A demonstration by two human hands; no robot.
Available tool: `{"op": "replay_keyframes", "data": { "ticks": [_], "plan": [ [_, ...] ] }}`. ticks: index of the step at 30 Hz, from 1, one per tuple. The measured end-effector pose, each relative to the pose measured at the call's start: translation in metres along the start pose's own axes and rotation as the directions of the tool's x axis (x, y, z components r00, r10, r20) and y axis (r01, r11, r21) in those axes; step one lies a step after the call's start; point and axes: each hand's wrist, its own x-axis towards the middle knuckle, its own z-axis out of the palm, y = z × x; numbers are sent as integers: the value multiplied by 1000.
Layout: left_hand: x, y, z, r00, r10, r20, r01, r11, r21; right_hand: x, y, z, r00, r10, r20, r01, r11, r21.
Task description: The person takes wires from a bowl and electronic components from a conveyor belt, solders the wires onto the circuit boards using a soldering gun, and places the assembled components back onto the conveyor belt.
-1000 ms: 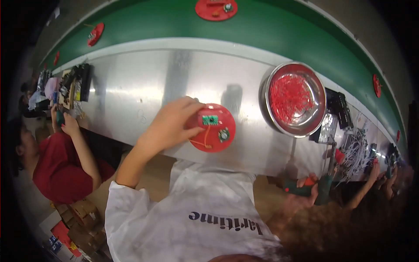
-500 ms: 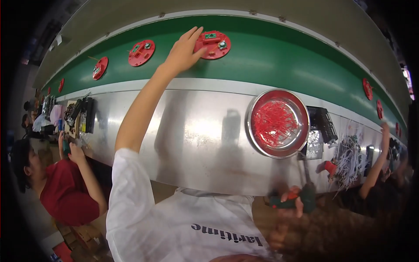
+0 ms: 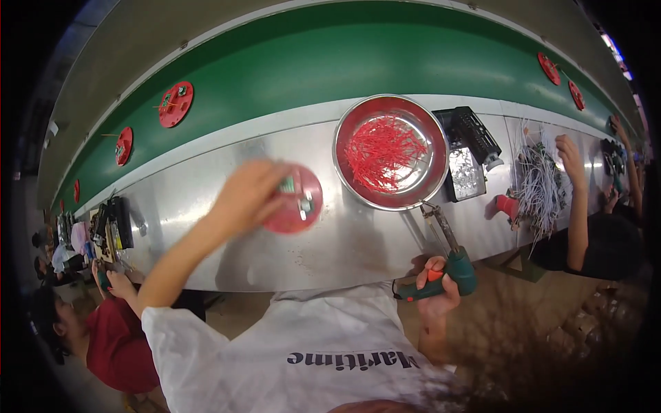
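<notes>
My left hand [image 3: 249,198], blurred by motion, is closed on the left edge of a round red plate [image 3: 292,219] with a small green circuit board on it. The plate is over the steel bench, left of a metal bowl [image 3: 435,129] that holds many thin red strips [image 3: 377,155]. My right hand [image 3: 446,292] grips a green soldering gun [image 3: 463,270] with an orange-red trigger, at the bench's front edge. The gun's metal tip points up toward the bowl's lower rim.
A green conveyor belt [image 3: 289,69] runs behind the bench, carrying red plates [image 3: 176,104] at left and right. Black plastic parts [image 3: 471,134] and a bundle of white wires [image 3: 540,182] lie right of the bowl. Co-workers sit at both sides, one in a red shirt [image 3: 120,344].
My left hand has taken the red plate off the belt and brought it down over the bench. The soldering gun has risen slightly in my right hand. The view has shifted.
</notes>
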Motion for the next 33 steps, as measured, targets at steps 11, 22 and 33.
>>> {"op": "replay_keyframes", "data": {
  "ticks": [11,22,33],
  "plan": [
    [103,69,49,935,275,-222,-277,961,22,-1,6,0,998,-44,-33,46,997,67],
    [86,100,19,907,105,-407,-289,859,-422,1,0,5,999,1,-40,2,997,80],
    [-52,148,21,903,-417,104,314,475,-822,-4,7,67,941,180,287,-107,961,-253]
  ]
}}
